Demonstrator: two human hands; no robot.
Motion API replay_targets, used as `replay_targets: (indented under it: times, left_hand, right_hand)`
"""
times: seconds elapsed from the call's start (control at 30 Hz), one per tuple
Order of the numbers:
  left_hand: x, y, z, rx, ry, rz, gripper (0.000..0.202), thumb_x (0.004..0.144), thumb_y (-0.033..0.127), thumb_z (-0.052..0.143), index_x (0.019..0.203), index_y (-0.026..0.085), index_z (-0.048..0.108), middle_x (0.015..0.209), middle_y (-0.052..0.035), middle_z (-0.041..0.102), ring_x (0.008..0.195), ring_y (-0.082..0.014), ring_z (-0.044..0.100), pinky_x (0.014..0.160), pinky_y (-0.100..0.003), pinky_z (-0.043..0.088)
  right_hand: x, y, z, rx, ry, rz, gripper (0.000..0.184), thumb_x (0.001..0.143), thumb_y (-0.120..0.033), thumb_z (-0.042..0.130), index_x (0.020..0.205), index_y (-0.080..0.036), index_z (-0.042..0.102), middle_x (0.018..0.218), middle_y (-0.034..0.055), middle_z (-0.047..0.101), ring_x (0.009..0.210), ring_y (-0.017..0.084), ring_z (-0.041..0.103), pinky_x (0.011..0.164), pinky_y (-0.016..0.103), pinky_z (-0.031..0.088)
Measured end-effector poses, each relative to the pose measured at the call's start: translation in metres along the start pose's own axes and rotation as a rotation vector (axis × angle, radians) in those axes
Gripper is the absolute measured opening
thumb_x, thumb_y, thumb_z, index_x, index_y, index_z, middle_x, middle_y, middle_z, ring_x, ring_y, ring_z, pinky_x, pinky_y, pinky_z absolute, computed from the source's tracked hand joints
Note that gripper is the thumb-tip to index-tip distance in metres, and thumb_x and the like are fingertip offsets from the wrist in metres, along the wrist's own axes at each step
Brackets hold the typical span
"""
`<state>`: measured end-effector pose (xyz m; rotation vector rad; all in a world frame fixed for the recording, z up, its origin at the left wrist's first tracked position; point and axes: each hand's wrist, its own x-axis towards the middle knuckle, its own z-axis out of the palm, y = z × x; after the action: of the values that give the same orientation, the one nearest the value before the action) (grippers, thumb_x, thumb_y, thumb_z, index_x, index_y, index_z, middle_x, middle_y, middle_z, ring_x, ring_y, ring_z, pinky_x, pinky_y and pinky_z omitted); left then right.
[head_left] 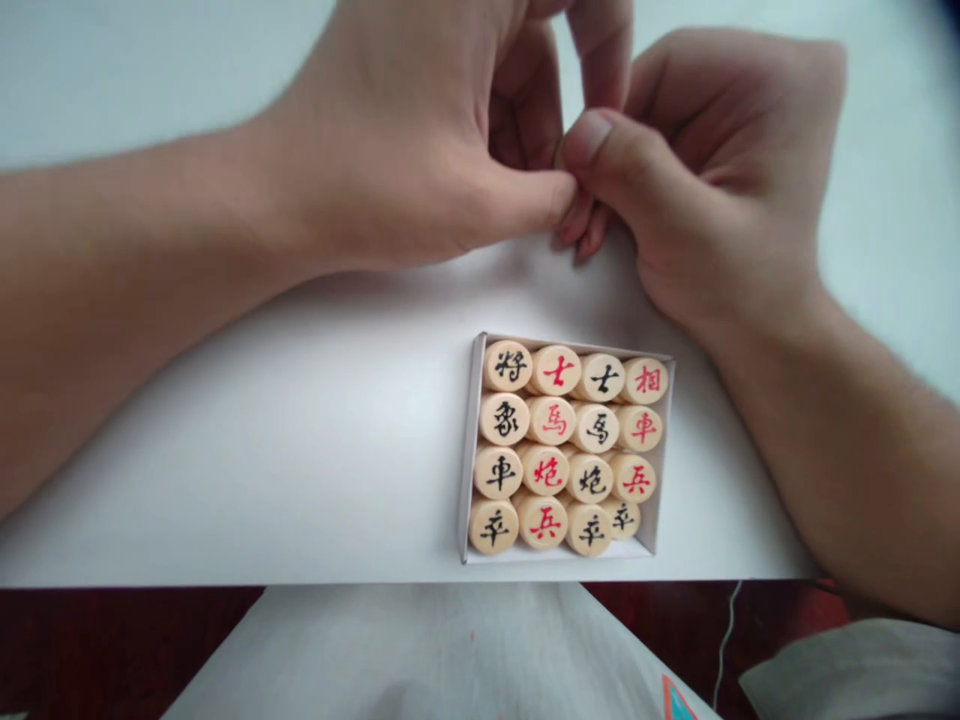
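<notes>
My left hand (pixel 450 130) and my right hand (pixel 720 190) meet above the table, beyond the box. My right thumb presses against its bent fingers in a pinch. The left thumb tip touches the right fingers, and the left index finger arches over them. Anything between the fingertips is hidden. Nearer to me lies an open white cardboard box (pixel 469 450) with round wooden Chinese chess pieces (pixel 550 420) stacked in rows, marked with black or red characters. In its near right corner, one black-marked piece (pixel 623 519) sits lower than those around it.
The white table (pixel 262 450) ends in a straight near edge just past the box. Below that edge are light-coloured clothing (pixel 450 650), a dark red floor (pixel 112 650) and a thin white cable (pixel 724 645).
</notes>
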<state>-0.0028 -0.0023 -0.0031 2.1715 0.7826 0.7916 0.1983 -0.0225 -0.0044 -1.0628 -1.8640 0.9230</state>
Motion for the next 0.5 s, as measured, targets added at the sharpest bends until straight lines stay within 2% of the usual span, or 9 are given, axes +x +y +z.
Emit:
replay_targets:
  times: [0.1,0.17,0.3,0.43,0.5]
  left_hand:
    - [0.0051,0.0003,0.0009,0.04,0.044,0.072,0.038,0.094,0.018,0.063,0.119,-0.011,0.066,0.087,-0.0043,0.069,0.079,-0.0071,0.071,0.07,-0.019,0.049]
    - [0.0065,-0.0006,0.0026,0.006,0.077,0.081,0.029,0.09,0.012,0.068,0.112,-0.007,0.069,0.081,-0.0024,0.071,0.075,-0.0063,0.071,0.063,-0.014,0.046]
    - [0.0056,-0.0018,0.0041,-0.055,0.108,0.046,0.022,0.082,0.005,0.071,0.104,0.005,0.07,0.074,0.0019,0.072,0.068,-0.0053,0.07,0.06,-0.015,0.047]
    - [0.0059,-0.0003,0.0018,-0.016,0.066,-0.043,0.018,0.084,0.017,0.069,0.101,0.018,0.068,0.074,0.009,0.069,0.072,-0.0065,0.073,0.064,-0.019,0.052]
    - [0.0064,0.0005,0.0013,-0.014,0.061,-0.059,0.016,0.084,0.018,0.069,0.1,0.02,0.068,0.074,0.0097,0.068,0.071,-0.0067,0.073,0.064,-0.02,0.052]
  right_hand:
    - [0.0008,0.0043,-0.0015,0.014,0.012,-0.005,0.027,0.1,-0.019,0.072,0.074,-0.021,0.065,0.064,-0.0066,0.071,0.052,0.006,0.063,0.048,0.021,0.047]
    - [0.001,0.0066,-0.0016,0.014,0.011,-0.011,0.026,0.099,-0.025,0.074,0.074,-0.02,0.066,0.062,-0.0079,0.071,0.051,0.005,0.064,0.048,0.019,0.046]
    - [0.0013,0.009,-0.0003,0.027,0.009,-0.043,0.03,0.097,-0.039,0.078,0.075,-0.021,0.067,0.061,-0.0071,0.07,0.049,0.007,0.064,0.045,0.019,0.047]
    - [0.0017,0.0077,0.0011,0.033,0.034,-0.024,0.032,0.092,-0.044,0.084,0.071,-0.026,0.067,0.059,-0.0029,0.07,0.046,0.012,0.062,0.043,0.027,0.051]
    - [0.0017,0.0066,0.0013,0.027,0.031,-0.011,0.034,0.091,-0.047,0.084,0.07,-0.027,0.066,0.059,-0.0019,0.069,0.046,0.015,0.062,0.043,0.03,0.053]
